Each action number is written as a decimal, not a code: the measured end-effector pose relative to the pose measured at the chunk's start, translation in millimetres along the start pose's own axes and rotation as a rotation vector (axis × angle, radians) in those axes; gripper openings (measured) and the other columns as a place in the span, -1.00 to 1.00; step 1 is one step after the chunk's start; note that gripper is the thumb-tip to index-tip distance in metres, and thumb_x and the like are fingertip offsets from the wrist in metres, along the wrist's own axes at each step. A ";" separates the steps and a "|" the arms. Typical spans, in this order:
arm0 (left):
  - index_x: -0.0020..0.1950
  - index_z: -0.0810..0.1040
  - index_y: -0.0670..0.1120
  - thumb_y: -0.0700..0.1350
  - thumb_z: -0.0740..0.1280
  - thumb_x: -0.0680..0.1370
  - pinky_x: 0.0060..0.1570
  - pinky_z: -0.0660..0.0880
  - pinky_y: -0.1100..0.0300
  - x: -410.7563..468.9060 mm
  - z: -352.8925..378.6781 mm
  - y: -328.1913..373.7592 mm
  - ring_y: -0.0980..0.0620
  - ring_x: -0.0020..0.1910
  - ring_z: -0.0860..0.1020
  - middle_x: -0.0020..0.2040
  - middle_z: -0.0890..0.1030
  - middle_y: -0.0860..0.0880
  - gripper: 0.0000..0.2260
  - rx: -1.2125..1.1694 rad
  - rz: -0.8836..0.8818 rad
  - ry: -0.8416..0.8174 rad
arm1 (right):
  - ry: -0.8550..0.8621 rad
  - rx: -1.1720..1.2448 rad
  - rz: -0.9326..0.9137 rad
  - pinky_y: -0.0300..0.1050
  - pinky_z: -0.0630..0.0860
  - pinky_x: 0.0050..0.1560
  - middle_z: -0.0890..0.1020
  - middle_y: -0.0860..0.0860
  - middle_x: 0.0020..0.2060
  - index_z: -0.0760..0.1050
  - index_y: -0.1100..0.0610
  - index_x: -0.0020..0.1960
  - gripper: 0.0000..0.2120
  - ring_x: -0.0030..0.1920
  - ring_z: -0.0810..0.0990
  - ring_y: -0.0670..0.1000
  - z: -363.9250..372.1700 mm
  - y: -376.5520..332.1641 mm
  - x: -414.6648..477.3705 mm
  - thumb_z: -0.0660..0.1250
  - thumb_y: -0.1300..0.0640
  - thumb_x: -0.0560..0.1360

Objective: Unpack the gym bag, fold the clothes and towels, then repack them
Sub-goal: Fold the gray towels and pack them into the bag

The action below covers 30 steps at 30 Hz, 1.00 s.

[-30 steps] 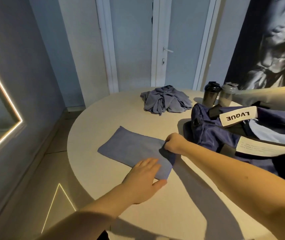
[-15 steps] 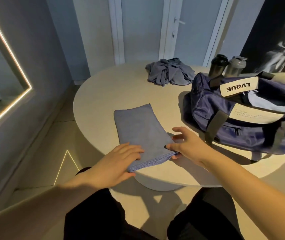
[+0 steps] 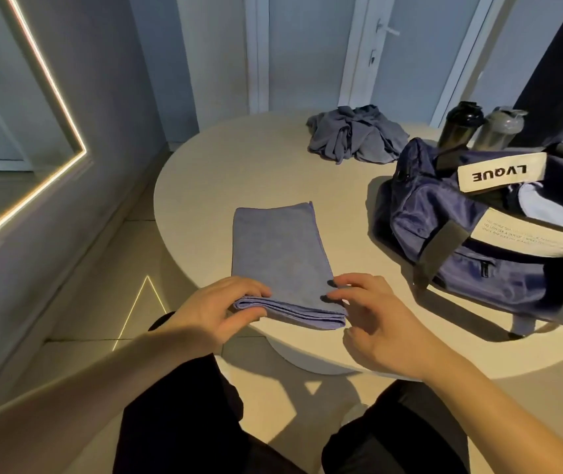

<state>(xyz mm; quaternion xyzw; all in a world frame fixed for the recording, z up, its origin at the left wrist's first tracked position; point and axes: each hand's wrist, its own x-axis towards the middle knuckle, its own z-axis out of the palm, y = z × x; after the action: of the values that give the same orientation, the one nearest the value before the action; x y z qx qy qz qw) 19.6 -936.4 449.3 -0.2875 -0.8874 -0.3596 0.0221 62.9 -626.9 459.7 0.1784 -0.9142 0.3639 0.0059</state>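
Note:
A folded blue-grey towel (image 3: 280,258) lies lengthwise on the round beige table (image 3: 246,159), its near end at the table's front edge. My left hand (image 3: 211,309) pinches the towel's near left corner, thumb under the layered edge and fingers on top. My right hand (image 3: 372,316) is at the near right corner, fingertips resting on the towel, fingers loosely bent. An open navy gym bag (image 3: 485,241) with a cream strap reading LVQUE stands at the right, pale fabric showing inside. A crumpled grey garment (image 3: 355,138) lies at the back of the table.
Two shaker bottles, one black (image 3: 459,126) and one grey (image 3: 500,130), stand behind the bag. A white door (image 3: 369,53) is behind the table. A lit strip frame (image 3: 51,97) runs along the left wall. My knees are under the table's front edge.
The towel has turned from slanting across the table to lying lengthwise with its end at the front edge. Both hands moved to its near corners; my left hand took hold of the left corner.

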 end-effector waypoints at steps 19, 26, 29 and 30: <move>-0.11 0.55 0.08 0.21 0.31 0.55 -0.05 0.58 -0.04 163.5 -37.2 -59.8 0.03 -0.10 0.60 -0.11 0.59 0.10 -0.78 -0.145 -0.396 0.291 | 0.249 0.203 0.391 -0.07 0.45 -0.16 0.67 0.11 -0.11 0.59 0.16 0.00 -0.74 -0.11 0.58 0.09 -24.3 -9.2 194.1 0.26 0.00 0.66; -0.09 0.60 0.02 0.13 0.33 0.58 -0.04 0.58 0.02 187.5 -29.9 -93.3 -0.01 -0.09 0.59 -0.09 0.61 0.03 -0.80 0.018 -0.451 0.219 | 0.205 -0.004 0.551 0.01 0.57 0.00 0.66 0.07 -0.07 0.58 0.13 0.08 -0.72 -0.04 0.61 0.10 -8.2 9.6 239.0 0.24 -0.06 0.65; -0.11 0.58 0.06 0.12 0.33 0.58 -0.03 0.55 0.04 188.6 -26.4 -97.3 0.00 -0.05 0.56 -0.09 0.59 0.05 -0.83 0.073 -0.425 0.242 | 0.208 -0.061 0.565 0.02 0.58 0.04 0.67 0.08 -0.06 0.60 0.13 0.07 -0.72 -0.03 0.62 0.11 -7.1 11.4 239.9 0.26 -0.07 0.64; -0.12 0.56 0.07 0.12 0.33 0.57 -0.04 0.54 0.06 189.0 -25.3 -98.0 0.00 -0.04 0.56 -0.09 0.59 0.06 -0.84 0.083 -0.422 0.246 | 0.212 -0.069 0.574 0.04 0.59 0.05 0.67 0.08 -0.07 0.60 0.13 0.05 -0.71 -0.03 0.62 0.12 -6.6 13.0 240.4 0.27 -0.08 0.63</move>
<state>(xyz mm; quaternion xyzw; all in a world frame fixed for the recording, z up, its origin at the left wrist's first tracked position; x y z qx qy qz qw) -193.8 -915.8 453.1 -0.0489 -0.9325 -0.3517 0.0663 -167.3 -691.1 489.7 -0.1267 -0.9333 0.3359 0.0045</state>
